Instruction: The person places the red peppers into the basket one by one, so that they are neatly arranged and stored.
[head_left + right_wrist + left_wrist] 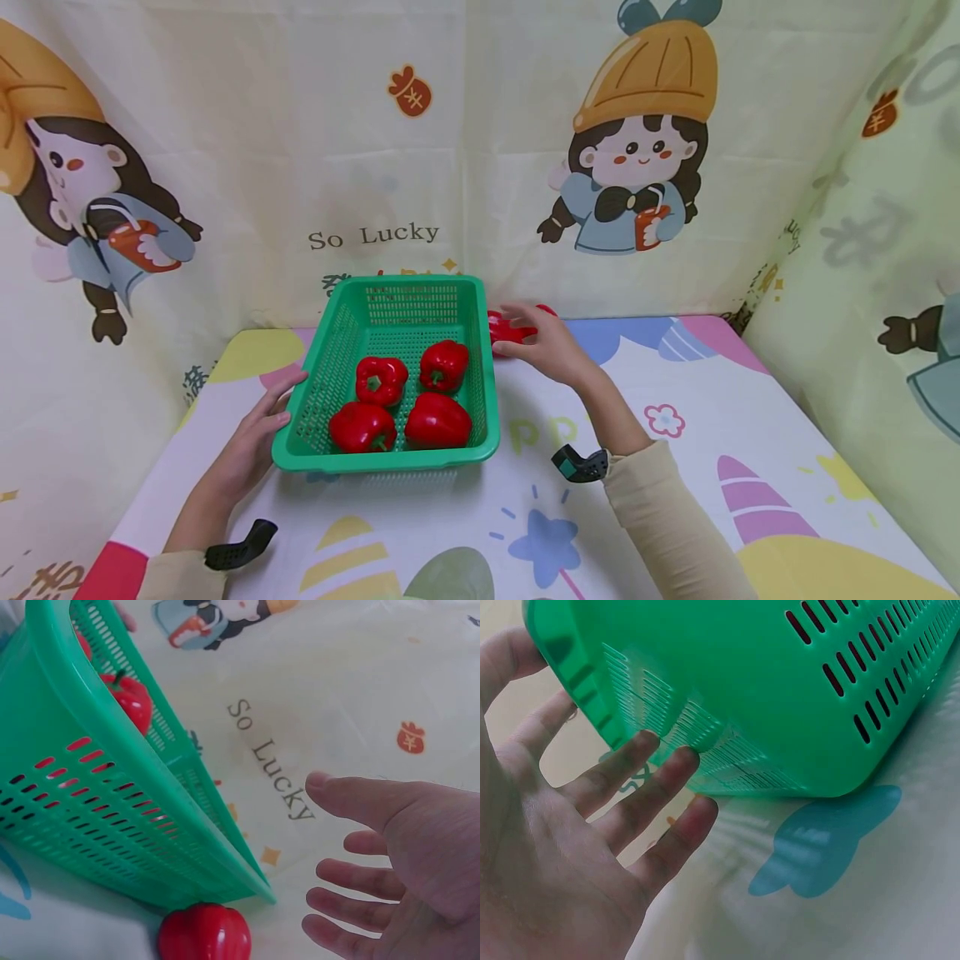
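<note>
A green plastic basket [491, 408] holds several red bell peppers, among them one at its front right [438, 422]. My left hand [243, 450] is at the basket's left rim, with its fingertips against it. The left wrist view shows those fingers [622, 814] extended and loosely spread along the outer wall. To the right of the basket, my right hand [551, 346] hovers over red bell peppers [507, 328], partly hiding them. In the right wrist view that hand [420, 855] has spread fingers and grips nothing; one pepper [204, 935] sits against the basket's outer wall.
A patterned cloth [637, 500] covers the table. Behind it hangs a printed curtain [480, 167] with cartoon figures, close to the table's back edge. Another curtain [847, 292] stands along the right side. Each wrist carries a black strap [242, 546].
</note>
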`<state>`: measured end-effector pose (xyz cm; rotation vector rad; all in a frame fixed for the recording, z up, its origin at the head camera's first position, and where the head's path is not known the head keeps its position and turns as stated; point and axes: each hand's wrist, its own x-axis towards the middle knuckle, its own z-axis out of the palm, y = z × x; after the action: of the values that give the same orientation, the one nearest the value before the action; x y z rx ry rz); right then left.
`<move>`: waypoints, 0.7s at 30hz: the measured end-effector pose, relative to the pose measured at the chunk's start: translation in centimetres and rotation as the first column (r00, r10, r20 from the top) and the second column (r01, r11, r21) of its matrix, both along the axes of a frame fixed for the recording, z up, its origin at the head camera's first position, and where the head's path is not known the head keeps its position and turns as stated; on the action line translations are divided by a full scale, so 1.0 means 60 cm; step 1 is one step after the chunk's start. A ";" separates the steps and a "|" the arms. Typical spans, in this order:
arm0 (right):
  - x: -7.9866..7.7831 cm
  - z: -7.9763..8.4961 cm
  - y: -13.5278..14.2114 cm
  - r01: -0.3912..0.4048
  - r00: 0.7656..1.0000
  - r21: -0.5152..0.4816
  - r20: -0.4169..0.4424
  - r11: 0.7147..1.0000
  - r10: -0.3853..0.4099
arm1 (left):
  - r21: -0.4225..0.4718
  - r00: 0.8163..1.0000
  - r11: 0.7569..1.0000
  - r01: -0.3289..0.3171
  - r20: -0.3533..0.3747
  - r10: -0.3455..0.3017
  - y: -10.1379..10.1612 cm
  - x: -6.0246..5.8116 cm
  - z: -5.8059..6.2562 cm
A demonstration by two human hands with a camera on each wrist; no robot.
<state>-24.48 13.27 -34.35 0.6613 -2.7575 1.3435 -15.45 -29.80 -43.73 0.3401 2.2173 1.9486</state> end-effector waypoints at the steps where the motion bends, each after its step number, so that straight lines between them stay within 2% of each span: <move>1: 0.000 0.000 0.001 0.002 1.000 -0.004 0.003 1.000 -0.002 | -0.002 1.000 1.000 -0.002 0.002 0.002 0.000 0.000 0.000; 15: -0.002 -0.005 0.012 0.030 0.999 -0.043 0.016 0.999 -0.029 | 0.002 1.000 1.000 0.002 0.001 -0.002 -0.001 -0.002 0.000; 21: -0.006 -0.011 0.021 0.054 0.998 -0.030 0.029 0.998 -0.053 | -0.006 1.000 1.000 -0.007 -0.001 0.007 -0.001 -0.001 0.000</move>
<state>-24.85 14.53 -34.99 0.5672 -2.7494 1.3926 -15.50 -29.84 -43.71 0.3332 2.2267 1.9454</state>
